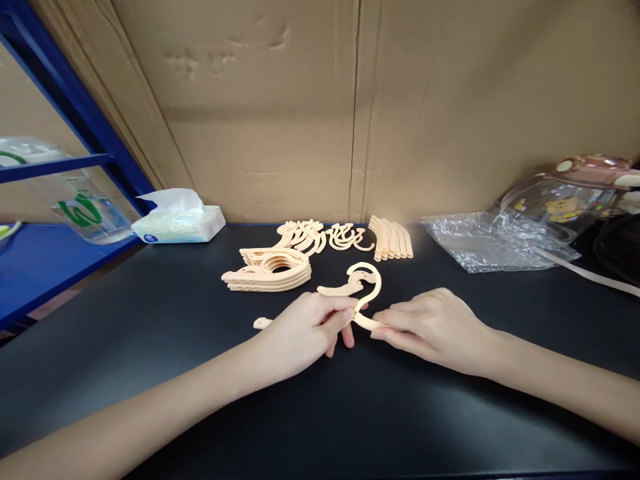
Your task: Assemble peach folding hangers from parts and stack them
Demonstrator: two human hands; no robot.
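Note:
Close in front of me, my left hand (313,323) pinches the base of a cream plastic hanger hook (376,283), whose curve rises above the fingers. My right hand (437,327) grips a curved hanger arm (367,323) of the same colour between thumb and fingers. The hook and arm meet at my left fingertips; whether they are locked together is hidden. Just behind the hook lies a loose hanger piece (340,289). The end of another piece (262,323) sticks out beside my left wrist.
Stacked folded hangers (267,279) stand behind my left hand. Farther back are loose arm pieces (303,235), hooks (343,237) and a row of curved tubes (391,239). A tissue pack (180,223) sits back left, with a plastic bag (480,243) and clear bottle (545,203) at right.

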